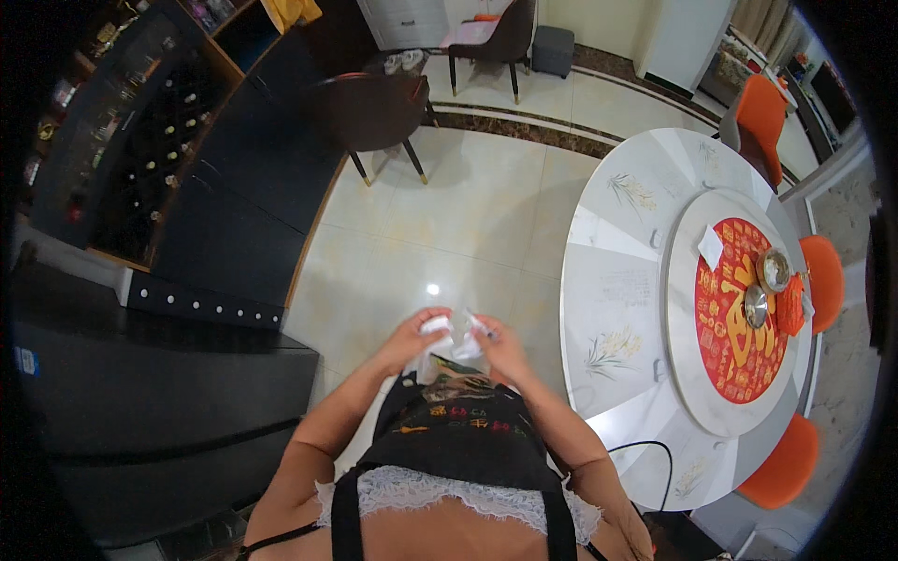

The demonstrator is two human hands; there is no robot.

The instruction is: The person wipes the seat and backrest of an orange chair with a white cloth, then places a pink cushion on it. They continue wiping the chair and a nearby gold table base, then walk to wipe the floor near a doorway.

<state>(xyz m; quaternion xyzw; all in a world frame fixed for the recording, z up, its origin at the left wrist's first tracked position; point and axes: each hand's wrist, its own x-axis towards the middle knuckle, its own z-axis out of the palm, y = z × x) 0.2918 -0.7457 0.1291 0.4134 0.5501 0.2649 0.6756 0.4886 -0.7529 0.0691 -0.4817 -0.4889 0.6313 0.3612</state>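
Observation:
In front of my black apron (452,449), both hands hold a thin white sheet (465,348) that looks like tissue or thin plastic. My left hand (415,341) pinches one part of it between thumb and fingers. A short distance to the right, my right hand (501,350) grips another part. The material looks crumpled, with a ragged gap at its upper edge between the hands. Whether it is one piece or two I cannot tell. Both hands are in the air above the floor, apart from the table.
On the right stands a round table (610,294) with a turntable (684,350) bearing metal bowls (774,270), a white napkin (710,247) and a red bag (791,308). Orange chairs (779,459) flank it. A black refrigerator (161,393) and dark cabinet (231,189) stand left; a brown chair (375,112) lies ahead.

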